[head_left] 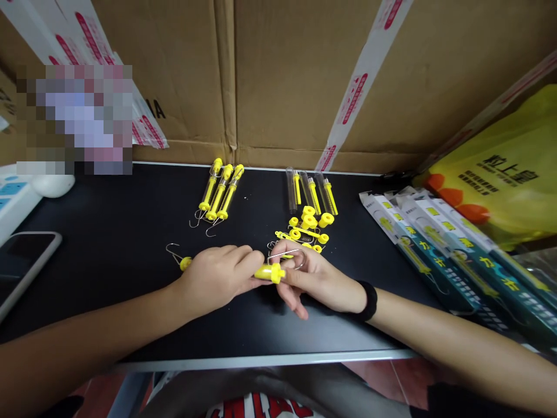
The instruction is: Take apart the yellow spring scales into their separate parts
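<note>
Op A: Black matte tabletop (122, 232) is backing onto taped brown cardboard cartons (282, 75). Where's the part sitting?

Op B: Yellow plastic cylinder with a flanged cap (268, 271) is hanging just above the tabletop, front-centre, between both hands. Left hand (217, 278) is keeping its fingers pressed together, pinching the plain end. Right hand (313, 278) is pinching the cap end w/ thumb + forefinger; the other fingers are curling loosely downward. Thin bent steel wire hook (287, 255) is arching over the right fingers.

Op A: Handling?

Op B: Am judging it light, stiff and smooth, so prob. slippery. Gripping at the flange is looking safest. The wire is looking springy, w/ pointed ends.

Op A: Obstructions?

Op B: Loose yellow plastic caps in a pile (310, 226) are lying just behind the right hand. Three finished yellow hook tools (217, 194) and clear tubes w/ yellow inserts (311, 194) are lying farther back. Teal-and-white retail packs (435, 249) are fanning out at right, near a yellow plastic bag (500, 174). Dark smartphone (26, 261) is lying well apart at left.
</note>
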A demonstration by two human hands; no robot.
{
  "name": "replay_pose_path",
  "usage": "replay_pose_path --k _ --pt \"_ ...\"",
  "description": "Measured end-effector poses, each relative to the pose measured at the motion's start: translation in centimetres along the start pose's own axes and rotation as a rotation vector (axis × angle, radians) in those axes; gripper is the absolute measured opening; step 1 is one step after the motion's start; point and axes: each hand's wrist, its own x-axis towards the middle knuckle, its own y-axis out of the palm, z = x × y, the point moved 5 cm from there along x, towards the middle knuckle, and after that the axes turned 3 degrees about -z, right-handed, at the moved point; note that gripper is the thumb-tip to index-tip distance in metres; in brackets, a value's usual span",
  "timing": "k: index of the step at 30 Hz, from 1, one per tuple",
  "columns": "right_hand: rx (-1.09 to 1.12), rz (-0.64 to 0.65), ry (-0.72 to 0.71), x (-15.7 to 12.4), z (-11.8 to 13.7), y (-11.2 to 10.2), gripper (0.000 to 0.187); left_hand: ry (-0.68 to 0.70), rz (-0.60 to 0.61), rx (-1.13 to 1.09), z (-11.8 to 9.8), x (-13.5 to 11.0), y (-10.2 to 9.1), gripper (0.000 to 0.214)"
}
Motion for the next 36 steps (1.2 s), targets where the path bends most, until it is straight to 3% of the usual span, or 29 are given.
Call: replay_pose_path --k 6,9,11,16,20,22,26,36 --pt "-0.068 0.029 -0.002 -0.6 0.5 0.2 0.026 -0.009 0.051 -0.134 0.2 0.1 -0.1 0.042" --pt "-0.225 0.029 -0.031 -0.8 0.8 0.2 0.02 0.05 0.04 -0.164 0.3 0.1 -0.1 0.039" --pt "-0.482 -0.009 -0.122 -0.9 1.2 0.0 0.015 0.106 0.065 -0.19 0.1 -0.1 0.1 0.039" --pt "-1.373 -0.11 -0.513 -1.4 2.2 0.8 0.017 0.145 0.123 -0.18 -0.2 -0.4 0.8 0.042" --pt "-1.72 -0.152 -0.615 -1.5 2.0 1.0 0.025 0.08 0.175 -0.161 -0.1 -0.3 1.2 0.047" --pt "-1.727 -0.114 -0.629 -1.3 1.5 0.9 0.026 0.052 0.24 -0.167 -0.1 -0.2 1.5 0.049" --pt "-1.512 -0.129 -0.596 -0.6 0.7 0.3 0.026 -0.003 0.339 -0.11 0.1 -0.4 2.0 0.047" --pt "-1.217 -0.204 -0.532 -0.3 0.5 -0.4 0.022 0.092 0.051 0.143 -0.8 -0.6 0.4 0.04"
